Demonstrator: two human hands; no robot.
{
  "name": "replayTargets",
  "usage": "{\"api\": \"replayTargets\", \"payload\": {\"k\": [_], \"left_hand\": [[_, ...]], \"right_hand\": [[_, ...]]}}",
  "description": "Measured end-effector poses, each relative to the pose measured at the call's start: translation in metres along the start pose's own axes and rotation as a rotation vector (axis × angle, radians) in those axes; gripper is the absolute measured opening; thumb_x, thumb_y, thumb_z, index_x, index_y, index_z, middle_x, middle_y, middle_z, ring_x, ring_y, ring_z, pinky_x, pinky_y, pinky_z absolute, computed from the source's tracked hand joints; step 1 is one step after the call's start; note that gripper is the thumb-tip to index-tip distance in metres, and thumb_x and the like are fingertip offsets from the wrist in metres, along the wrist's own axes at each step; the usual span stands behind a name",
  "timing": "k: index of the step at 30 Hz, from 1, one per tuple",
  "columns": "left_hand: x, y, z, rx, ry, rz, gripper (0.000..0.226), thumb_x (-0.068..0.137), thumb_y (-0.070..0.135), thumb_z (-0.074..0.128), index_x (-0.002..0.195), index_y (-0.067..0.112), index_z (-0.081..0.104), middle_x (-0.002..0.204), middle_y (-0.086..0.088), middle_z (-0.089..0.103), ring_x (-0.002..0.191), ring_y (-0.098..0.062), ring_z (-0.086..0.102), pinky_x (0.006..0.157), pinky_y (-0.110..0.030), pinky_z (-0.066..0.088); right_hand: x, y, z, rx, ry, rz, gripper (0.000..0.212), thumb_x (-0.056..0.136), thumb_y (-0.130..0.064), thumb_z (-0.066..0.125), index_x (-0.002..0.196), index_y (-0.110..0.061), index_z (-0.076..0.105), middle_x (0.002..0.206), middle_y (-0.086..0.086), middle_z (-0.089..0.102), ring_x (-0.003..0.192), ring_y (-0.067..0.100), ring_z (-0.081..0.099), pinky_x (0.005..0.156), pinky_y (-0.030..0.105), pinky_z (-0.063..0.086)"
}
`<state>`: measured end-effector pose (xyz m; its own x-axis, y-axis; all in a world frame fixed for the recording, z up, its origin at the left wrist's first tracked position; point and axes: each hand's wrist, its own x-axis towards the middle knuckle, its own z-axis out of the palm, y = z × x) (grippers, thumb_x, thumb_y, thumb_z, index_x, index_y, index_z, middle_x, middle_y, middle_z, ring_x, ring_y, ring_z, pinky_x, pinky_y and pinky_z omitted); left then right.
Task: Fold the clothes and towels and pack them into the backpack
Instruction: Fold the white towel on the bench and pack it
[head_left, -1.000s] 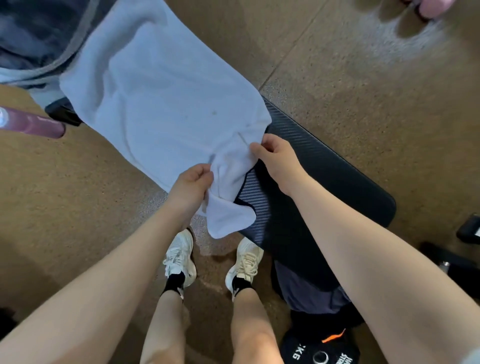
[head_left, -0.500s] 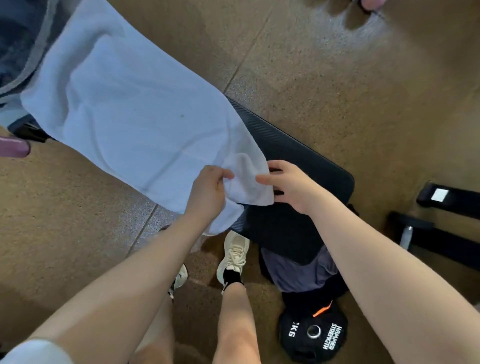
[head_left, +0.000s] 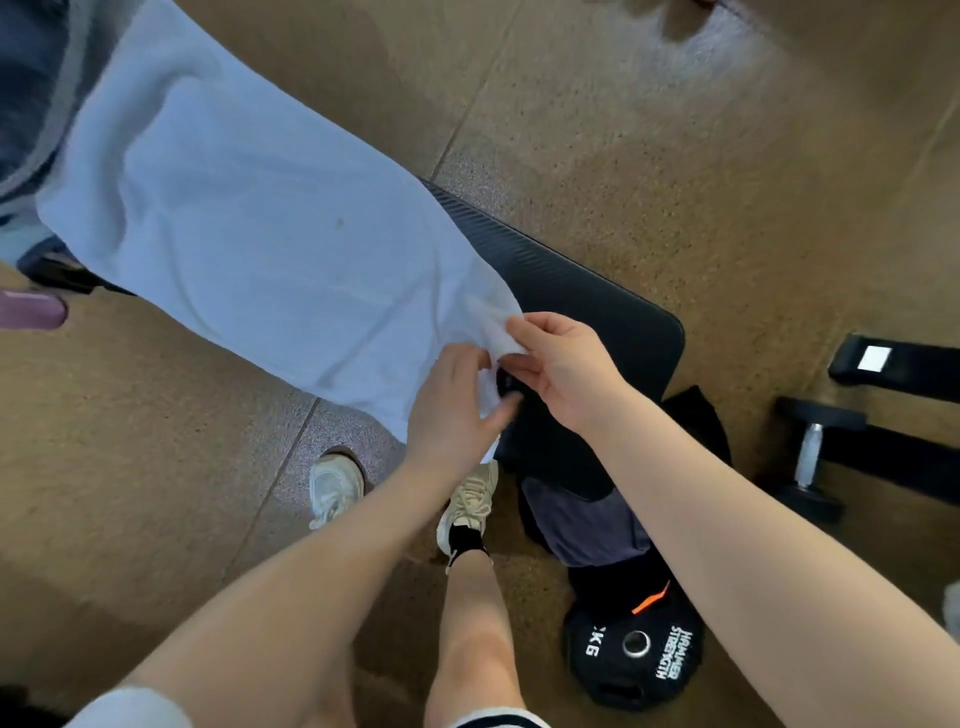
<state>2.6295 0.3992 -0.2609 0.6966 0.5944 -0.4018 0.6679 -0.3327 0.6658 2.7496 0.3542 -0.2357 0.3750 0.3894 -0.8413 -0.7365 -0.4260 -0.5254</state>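
I see the pale towel (head_left: 249, 228) draped along the black bench (head_left: 597, 322). At its near corner my right hand (head_left: 566, 374) pinches the cloth, and my left hand (head_left: 452, 410) grips the edge just beside it.

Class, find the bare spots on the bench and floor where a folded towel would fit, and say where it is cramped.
Free: the bench pad between the towel edge and its rounded end, beyond the right hand; the floor beyond the bench. Crowded: below the bench end, where dark clothes, weight plate and dumbbell cluster.
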Motion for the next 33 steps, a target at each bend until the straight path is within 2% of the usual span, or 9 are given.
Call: {"api": "replayTargets", "payload": {"k": [3,8,14,16,21,25,28,30,33], "left_hand": [[0.003,0.01,-0.002,-0.078,0.135,-0.121,0.011,0.084,0.016,0.059,0.092,0.01,0.053,0.092,0.004,0.044,0.09,-0.023,0.051,0.066,-0.025,0.028],[-0.008,0.002,-0.01,0.008,-0.036,-0.127,0.024,0.082,0.005,0.048,0.103,0.013,0.056,0.101,-0.004,0.058,0.094,-0.025,0.054,0.069,-0.028,0.033],[-0.023,-0.027,-0.009,0.28,-0.085,-0.16,0.008,0.086,0.011,0.047,0.089,0.01,0.054,0.087,-0.01,0.056,0.08,-0.033,0.056,0.063,-0.037,0.042],[-0.021,-0.026,0.002,0.339,-0.142,-0.15,0.006,0.085,0.01,0.047,0.086,0.01,0.054,0.087,-0.011,0.052,0.082,-0.034,0.054,0.065,-0.038,0.042],[-0.018,0.007,0.042,0.056,-0.29,0.016,0.018,0.081,-0.002,0.047,0.092,0.005,0.061,0.095,-0.01,0.059,0.091,-0.025,0.053,0.07,-0.027,0.032],[-0.021,0.028,0.077,-0.098,-0.472,0.106,0.029,0.08,-0.008,0.043,0.099,0.004,0.062,0.1,-0.008,0.064,0.09,-0.015,0.052,0.069,-0.013,0.032],[-0.024,0.033,0.094,-0.19,-0.624,0.063,0.044,0.08,-0.01,0.036,0.112,0.01,0.058,0.104,-0.004,0.066,0.095,-0.008,0.054,0.083,-0.008,0.04],[-0.028,0.035,0.096,-0.237,-0.759,0.024,0.052,0.084,-0.009,0.035,0.129,0.015,0.048,0.125,-0.002,0.058,0.113,-0.006,0.049,0.1,-0.014,0.035],[-0.027,0.035,0.081,-0.164,-0.843,0.017,0.054,0.093,0.01,0.046,0.143,0.019,0.029,0.145,0.004,0.038,0.132,-0.009,0.034,0.101,-0.013,0.022]], "right_hand": [[-0.013,-0.008,-0.002,0.12,-0.048,0.025,0.012,0.095,-0.009,0.05,0.099,-0.003,0.059,0.078,0.008,0.064,0.052,0.007,0.063,0.076,0.027,0.054],[-0.019,-0.019,-0.024,0.113,0.196,-0.011,0.015,0.096,-0.013,0.048,0.085,-0.014,0.059,0.085,0.004,0.063,0.078,0.015,0.061,0.085,0.034,0.052],[0.004,-0.015,-0.069,-0.014,0.399,-0.039,0.019,0.097,-0.016,0.048,0.081,-0.017,0.057,0.088,0.004,0.059,0.085,0.018,0.059,0.067,0.03,0.054],[0.016,-0.012,-0.084,-0.081,0.456,-0.054,0.016,0.096,-0.017,0.048,0.086,-0.012,0.059,0.082,0.004,0.058,0.075,0.016,0.056,0.062,0.028,0.051],[0.041,-0.009,-0.131,-0.26,0.649,-0.172,0.012,0.093,-0.018,0.051,0.087,-0.015,0.061,0.072,-0.001,0.056,0.064,0.014,0.051,0.069,0.034,0.049],[0.053,-0.001,-0.163,-0.544,0.655,-0.206,0.017,0.092,-0.017,0.051,0.102,-0.013,0.064,0.093,0.001,0.06,0.088,0.017,0.053,0.076,0.031,0.042],[0.059,0.003,-0.176,-0.608,0.71,-0.199,0.025,0.093,-0.008,0.048,0.115,-0.011,0.058,0.106,0.004,0.057,0.096,0.017,0.052,0.079,0.025,0.038],[0.058,0.004,-0.177,-0.659,0.742,-0.151,0.03,0.095,-0.006,0.046,0.124,-0.011,0.052,0.121,0.007,0.052,0.108,0.022,0.052,0.081,0.025,0.037],[0.05,0.002,-0.161,-0.814,0.611,-0.169,0.034,0.095,-0.007,0.043,0.128,-0.009,0.049,0.135,0.012,0.043,0.116,0.027,0.049,0.089,0.027,0.037]]}}
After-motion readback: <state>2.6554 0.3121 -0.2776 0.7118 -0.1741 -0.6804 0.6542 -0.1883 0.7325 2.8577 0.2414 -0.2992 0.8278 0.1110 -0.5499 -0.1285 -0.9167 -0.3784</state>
